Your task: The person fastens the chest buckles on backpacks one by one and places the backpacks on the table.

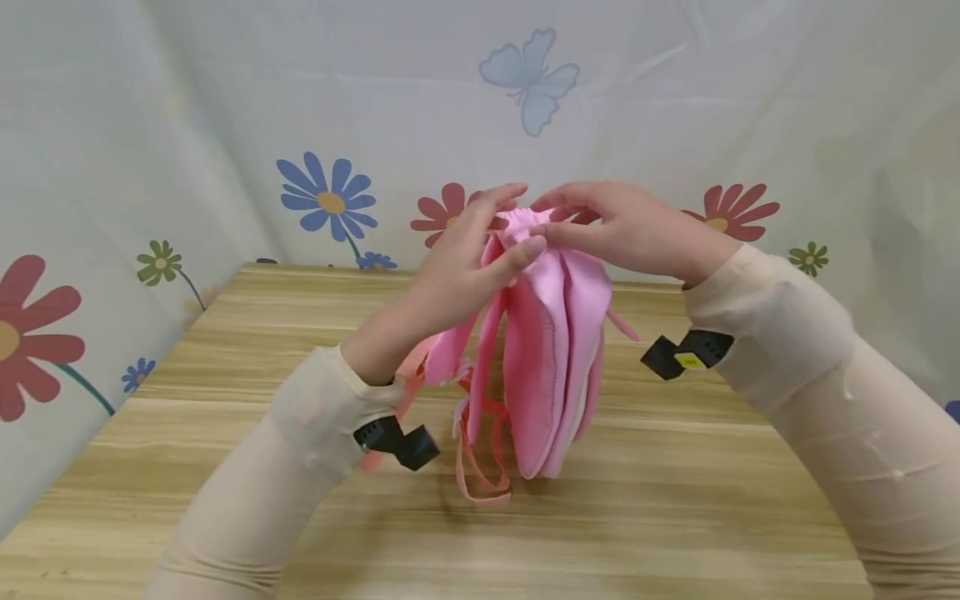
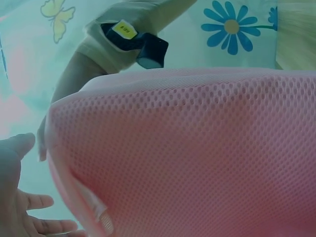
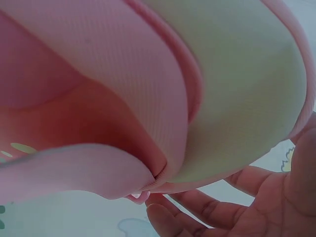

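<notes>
A pink backpack (image 1: 536, 375) is upright over the wooden table, seen edge-on in the head view. At its top, my right hand (image 1: 618, 221) pinches the gathered fabric between thumb and fingers. My left hand (image 1: 468, 267) is on the other side of the top, fingers extended and thumb reaching across the front. Pink mesh (image 2: 187, 153) fills much of the left wrist view, with the left hand (image 2: 17, 207) at its edge. In the right wrist view a pale green panel (image 3: 242, 84) shows beside the pink layers, and the right hand's fingers (image 3: 202, 207) lie along the rim.
Orange-pink straps (image 1: 480, 500) hang down on the bag's left side to the wooden table (image 1: 675, 517). Behind the table stands a pale cloth backdrop (image 1: 360, 92) printed with flowers and a butterfly.
</notes>
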`<state>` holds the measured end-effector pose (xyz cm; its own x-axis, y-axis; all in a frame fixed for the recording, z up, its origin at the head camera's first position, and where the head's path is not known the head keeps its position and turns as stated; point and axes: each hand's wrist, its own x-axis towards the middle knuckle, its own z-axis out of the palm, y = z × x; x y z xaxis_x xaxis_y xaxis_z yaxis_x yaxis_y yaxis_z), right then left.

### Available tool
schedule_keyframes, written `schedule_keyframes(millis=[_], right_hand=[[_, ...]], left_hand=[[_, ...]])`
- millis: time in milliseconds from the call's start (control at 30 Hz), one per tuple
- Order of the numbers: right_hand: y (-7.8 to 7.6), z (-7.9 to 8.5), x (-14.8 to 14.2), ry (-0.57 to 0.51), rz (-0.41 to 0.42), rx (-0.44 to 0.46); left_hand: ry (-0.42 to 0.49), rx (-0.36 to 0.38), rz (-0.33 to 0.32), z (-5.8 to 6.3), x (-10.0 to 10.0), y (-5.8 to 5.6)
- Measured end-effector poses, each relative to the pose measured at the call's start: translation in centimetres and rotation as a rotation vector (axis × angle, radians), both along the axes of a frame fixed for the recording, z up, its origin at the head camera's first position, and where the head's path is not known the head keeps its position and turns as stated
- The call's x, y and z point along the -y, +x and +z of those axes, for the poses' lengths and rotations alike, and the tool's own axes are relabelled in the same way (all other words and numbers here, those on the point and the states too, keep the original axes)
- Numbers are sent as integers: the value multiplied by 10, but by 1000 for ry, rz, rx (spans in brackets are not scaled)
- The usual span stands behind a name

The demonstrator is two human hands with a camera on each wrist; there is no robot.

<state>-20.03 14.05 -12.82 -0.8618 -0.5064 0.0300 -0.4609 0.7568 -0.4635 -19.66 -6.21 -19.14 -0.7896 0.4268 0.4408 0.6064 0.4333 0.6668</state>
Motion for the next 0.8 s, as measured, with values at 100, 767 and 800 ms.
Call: schedule_keyframes(millis=[100,767,800], right_hand=[[0,-1,-2,-3,-5,8],[4,-7,-16,-14,-34,16],[5,-7,-18,-19,-31,22]], left_hand=[[-1,26,-10,0,7,-1],[41,-47,-34,-38,37,-10],[54,-61,-37,-42,38,-10]])
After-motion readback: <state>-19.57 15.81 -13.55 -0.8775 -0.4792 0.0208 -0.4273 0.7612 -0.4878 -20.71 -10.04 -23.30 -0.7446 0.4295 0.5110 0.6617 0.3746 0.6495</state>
